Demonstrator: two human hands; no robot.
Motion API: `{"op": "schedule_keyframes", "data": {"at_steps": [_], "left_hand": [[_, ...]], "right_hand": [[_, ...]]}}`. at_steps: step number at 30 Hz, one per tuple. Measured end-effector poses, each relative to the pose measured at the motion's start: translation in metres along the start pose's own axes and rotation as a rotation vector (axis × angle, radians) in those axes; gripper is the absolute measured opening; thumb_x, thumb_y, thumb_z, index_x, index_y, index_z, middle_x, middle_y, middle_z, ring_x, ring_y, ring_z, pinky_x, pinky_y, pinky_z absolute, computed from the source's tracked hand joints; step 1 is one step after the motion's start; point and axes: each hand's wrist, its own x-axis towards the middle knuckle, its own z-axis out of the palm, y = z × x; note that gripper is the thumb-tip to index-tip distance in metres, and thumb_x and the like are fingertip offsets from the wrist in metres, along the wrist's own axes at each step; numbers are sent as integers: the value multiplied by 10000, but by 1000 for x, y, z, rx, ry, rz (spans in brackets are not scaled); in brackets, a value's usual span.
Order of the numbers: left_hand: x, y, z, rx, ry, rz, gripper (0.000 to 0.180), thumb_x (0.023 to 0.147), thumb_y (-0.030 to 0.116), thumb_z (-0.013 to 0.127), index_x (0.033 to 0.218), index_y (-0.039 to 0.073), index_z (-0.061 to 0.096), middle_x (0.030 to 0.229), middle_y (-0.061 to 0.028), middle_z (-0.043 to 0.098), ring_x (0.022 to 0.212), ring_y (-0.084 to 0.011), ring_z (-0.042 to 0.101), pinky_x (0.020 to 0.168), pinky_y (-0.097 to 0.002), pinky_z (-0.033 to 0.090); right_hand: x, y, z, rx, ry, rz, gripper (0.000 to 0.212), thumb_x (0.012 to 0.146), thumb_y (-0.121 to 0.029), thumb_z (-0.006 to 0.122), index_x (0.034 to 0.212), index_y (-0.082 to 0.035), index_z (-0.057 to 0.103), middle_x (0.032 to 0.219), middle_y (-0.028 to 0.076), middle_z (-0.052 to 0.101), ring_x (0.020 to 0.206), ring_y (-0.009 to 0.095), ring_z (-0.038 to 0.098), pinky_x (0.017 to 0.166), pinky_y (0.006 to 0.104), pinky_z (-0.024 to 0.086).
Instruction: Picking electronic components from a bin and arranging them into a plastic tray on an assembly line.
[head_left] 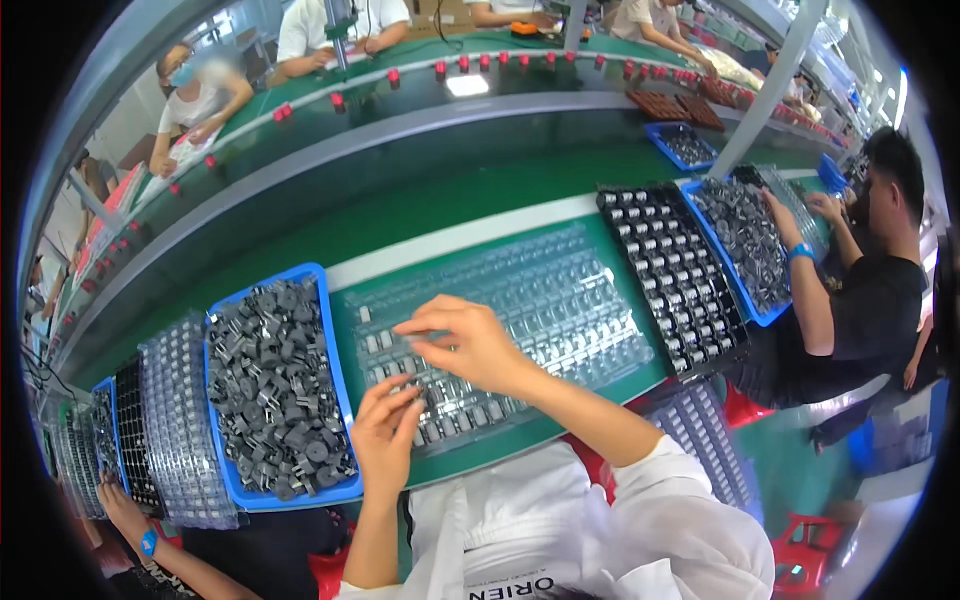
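Observation:
A clear plastic pocket tray (560,310) lies on the green work surface in front of me, with small grey-white pieces in pockets along its left and near parts. Over its left part, my right hand (465,342) reaches in with fingers stretched and apart from the thumb; nothing shows between them. Just nearer me, my left hand (385,430) is curled at the tray's left edge, its fingertips bent around something small and dark that I cannot make out. To its left stands a blue bin (338,370) heaped with dark grey plug-like parts (275,390) with metal prongs.
Right of the tray lies a black tray (672,275) with rows of pale cylindrical parts. Beyond it, a co-worker (860,260) handles another blue bin (740,240). At far left, another person's hand (122,508) is near stacked clear trays (185,420). A green conveyor (450,165) runs behind.

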Motion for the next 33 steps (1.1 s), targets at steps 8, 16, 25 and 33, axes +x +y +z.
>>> {"op": "schedule_keyframes", "data": {"at_steps": [8, 16, 25, 33], "left_hand": [[7, 24, 22, -31, -206, -43, 568, 795, -63, 659, 1316, 7, 442, 1180, -155, 611, 1039, -184, 606, 884, -298, 500], [-1, 26, 25, 63, -214, 57, 597, 793, -45, 674, 1334, 33, 435, 1151, -126, 642, 999, -164, 633, 871, -299, 529], [-3, 31, 22, 88, -229, 50, 573, 789, -26, 685, 1314, 37, 464, 1150, -86, 650, 933, -145, 651, 857, -289, 537], [-10, 25, 13, 110, -234, 80, 550, 800, -36, 665, 1313, 48, 486, 1199, -110, 615, 967, -187, 657, 844, -309, 543]], "right_hand": [[-65, -37, -40, 78, -14, 125, 202, 768, 62, 679, 963, 9, 682, 1050, 142, 651, 953, 191, 640, 812, 298, 551], [-77, -37, -32, -310, 41, -182, 223, 700, 102, 684, 897, -1, 701, 919, 110, 696, 870, 244, 665, 779, 326, 513], [-78, -38, -32, -333, -8, -198, 202, 696, 105, 678, 874, 10, 698, 909, 117, 695, 859, 246, 663, 772, 326, 510], [-81, -40, -19, -381, -100, -115, 240, 700, 79, 702, 930, 18, 663, 993, 136, 673, 905, 268, 652, 775, 319, 507]]}}
